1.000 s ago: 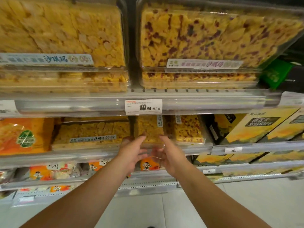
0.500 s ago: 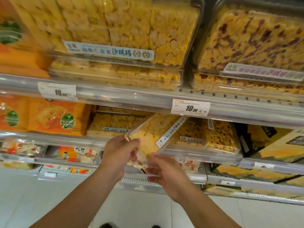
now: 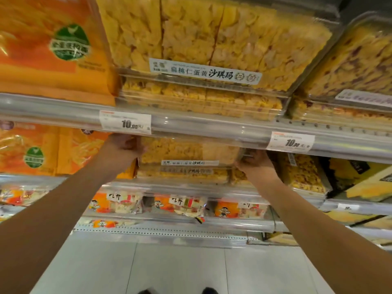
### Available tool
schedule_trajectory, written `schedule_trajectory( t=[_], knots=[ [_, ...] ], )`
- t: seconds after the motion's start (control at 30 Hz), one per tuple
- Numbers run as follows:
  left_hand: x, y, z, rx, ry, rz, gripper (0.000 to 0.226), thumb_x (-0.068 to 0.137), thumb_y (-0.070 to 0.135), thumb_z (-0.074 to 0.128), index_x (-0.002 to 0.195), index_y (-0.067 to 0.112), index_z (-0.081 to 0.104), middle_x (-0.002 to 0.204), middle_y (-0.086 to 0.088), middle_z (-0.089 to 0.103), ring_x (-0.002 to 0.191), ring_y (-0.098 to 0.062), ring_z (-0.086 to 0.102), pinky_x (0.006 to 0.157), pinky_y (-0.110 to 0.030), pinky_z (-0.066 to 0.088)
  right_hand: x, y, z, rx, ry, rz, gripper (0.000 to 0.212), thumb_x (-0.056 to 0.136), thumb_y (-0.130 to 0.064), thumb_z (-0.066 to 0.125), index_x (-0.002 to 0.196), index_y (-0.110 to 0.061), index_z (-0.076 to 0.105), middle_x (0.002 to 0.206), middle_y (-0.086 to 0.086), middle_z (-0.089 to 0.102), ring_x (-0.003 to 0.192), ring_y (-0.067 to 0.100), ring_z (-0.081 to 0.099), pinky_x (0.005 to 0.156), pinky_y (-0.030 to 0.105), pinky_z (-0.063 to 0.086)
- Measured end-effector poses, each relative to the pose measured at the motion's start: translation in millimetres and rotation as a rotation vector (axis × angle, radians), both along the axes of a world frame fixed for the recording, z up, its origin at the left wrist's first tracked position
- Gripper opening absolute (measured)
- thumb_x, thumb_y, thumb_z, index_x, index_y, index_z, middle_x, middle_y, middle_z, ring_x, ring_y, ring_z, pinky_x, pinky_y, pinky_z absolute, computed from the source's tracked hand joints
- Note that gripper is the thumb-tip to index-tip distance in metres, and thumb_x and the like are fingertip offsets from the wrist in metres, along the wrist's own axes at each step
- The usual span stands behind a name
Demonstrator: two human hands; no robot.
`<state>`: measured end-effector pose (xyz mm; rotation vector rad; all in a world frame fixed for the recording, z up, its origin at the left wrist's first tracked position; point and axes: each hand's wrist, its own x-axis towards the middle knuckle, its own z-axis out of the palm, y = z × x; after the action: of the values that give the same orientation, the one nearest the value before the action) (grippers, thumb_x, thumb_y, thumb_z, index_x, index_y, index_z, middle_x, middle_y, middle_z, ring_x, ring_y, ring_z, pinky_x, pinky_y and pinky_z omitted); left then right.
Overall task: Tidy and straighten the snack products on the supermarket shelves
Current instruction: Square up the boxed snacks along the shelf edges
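Observation:
A clear plastic box of yellow snack squares (image 3: 188, 152) with a white label strip lies level on top of another such box (image 3: 182, 174) on the second shelf. My left hand (image 3: 124, 145) grips its left end, just under the upper shelf rail. At its right end my right hand (image 3: 254, 163) holds the corner. Both hands' fingers are partly hidden behind the box and the rail.
The upper shelf rail (image 3: 212, 126) carries two price tags and stacked boxes of the same snack (image 3: 212, 49). Orange bags (image 3: 42, 149) stand to the left, a box with red bits (image 3: 303, 172) to the right. Small cartoon-printed packs (image 3: 180, 205) fill the shelf below. Grey floor lies underneath.
The box was tilted on end between my hands half a second ago; now it lies flat on the stack, with my hands spread to its two ends. The view has shifted left.

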<state>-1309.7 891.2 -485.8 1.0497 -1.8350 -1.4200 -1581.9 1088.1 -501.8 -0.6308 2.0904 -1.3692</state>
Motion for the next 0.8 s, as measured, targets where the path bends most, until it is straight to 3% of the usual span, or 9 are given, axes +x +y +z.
schedule_trajectory(
  t=[0.07, 0.17, 0.23, 0.33, 0.47, 0.63, 0.8],
  knots=[
    [0, -8, -6, 0.024, 0.016, 0.014, 0.039, 0.085, -0.021, 0.056, 0.092, 0.017, 0.061, 0.08, -0.002, 0.06, 0.079, -0.016, 0.057, 0.077, -0.024, 0.05, 5, -6, -1, 0.01, 0.002, 0.0, 0.05, 0.08, -0.007, 0.076, 0.123, -0.018, 0.054, 0.119, 0.001, 0.065, 0.11, 0.017, 0.062, 0.099, 0.035, 0.049],
    [5, -15, -15, -0.094, -0.067, 0.013, 0.042, 0.085, -0.019, 0.057, 0.092, 0.022, 0.059, 0.081, 0.001, 0.06, 0.076, -0.009, 0.058, 0.069, -0.013, 0.047, 11, -10, -5, 0.037, 0.073, 0.026, 0.041, 0.083, -0.009, 0.073, 0.119, -0.02, 0.057, 0.111, -0.002, 0.066, 0.102, 0.012, 0.064, 0.089, 0.029, 0.053],
    [11, -18, -21, -0.118, -0.055, 0.019, 0.044, 0.085, -0.018, 0.056, 0.088, 0.026, 0.057, 0.079, 0.001, 0.058, 0.072, -0.002, 0.059, 0.067, -0.01, 0.045, 13, -13, -8, 0.077, 0.124, 0.043, 0.039, 0.084, -0.009, 0.072, 0.118, -0.022, 0.058, 0.103, -0.004, 0.068, 0.086, 0.0, 0.066, 0.076, 0.018, 0.054],
    [18, -20, -27, -0.177, -0.037, -0.003, 0.029, 0.087, -0.012, 0.059, 0.097, 0.015, 0.057, 0.078, 0.003, 0.054, 0.07, 0.004, 0.056, 0.068, -0.007, 0.044, 15, -18, -12, 0.114, 0.137, 0.034, 0.034, 0.086, -0.006, 0.066, 0.114, -0.024, 0.058, 0.092, -0.009, 0.066, 0.067, -0.012, 0.061, 0.053, 0.004, 0.045],
    [21, -18, -31, -0.15, 0.019, -0.025, 0.037, 0.086, -0.012, 0.061, 0.104, 0.02, 0.056, 0.086, -0.002, 0.055, 0.083, -0.013, 0.055, 0.081, -0.027, 0.048, 16, -22, -14, 0.163, 0.143, 0.006, 0.032, 0.089, -0.005, 0.062, 0.108, -0.028, 0.055, 0.088, -0.012, 0.063, 0.071, -0.009, 0.061, 0.05, 0.003, 0.043],
    [29, -14, -36, -0.104, 0.084, -0.08, 0.057, 0.079, -0.02, 0.064, 0.106, 0.029, 0.056, 0.078, 0.024, 0.059, 0.076, 0.005, 0.059, 0.076, -0.008, 0.048, 18, -25, -16, 0.22, 0.172, -0.005, 0.04, 0.086, -0.003, 0.059, 0.112, -0.032, 0.048, 0.09, -0.001, 0.06, 0.075, 0.007, 0.058, 0.049, 0.009, 0.043],
    [29, -14, -38, -0.074, 0.083, -0.056, 0.054, 0.08, -0.015, 0.068, 0.104, 0.032, 0.057, 0.076, 0.03, 0.064, 0.078, 0.009, 0.062, 0.072, -0.005, 0.047, 20, -25, -17, 0.253, 0.161, 0.0, 0.046, 0.085, 0.001, 0.06, 0.1, -0.04, 0.043, 0.09, -0.001, 0.058, 0.078, 0.01, 0.058, 0.047, 0.009, 0.042]
  ],
)
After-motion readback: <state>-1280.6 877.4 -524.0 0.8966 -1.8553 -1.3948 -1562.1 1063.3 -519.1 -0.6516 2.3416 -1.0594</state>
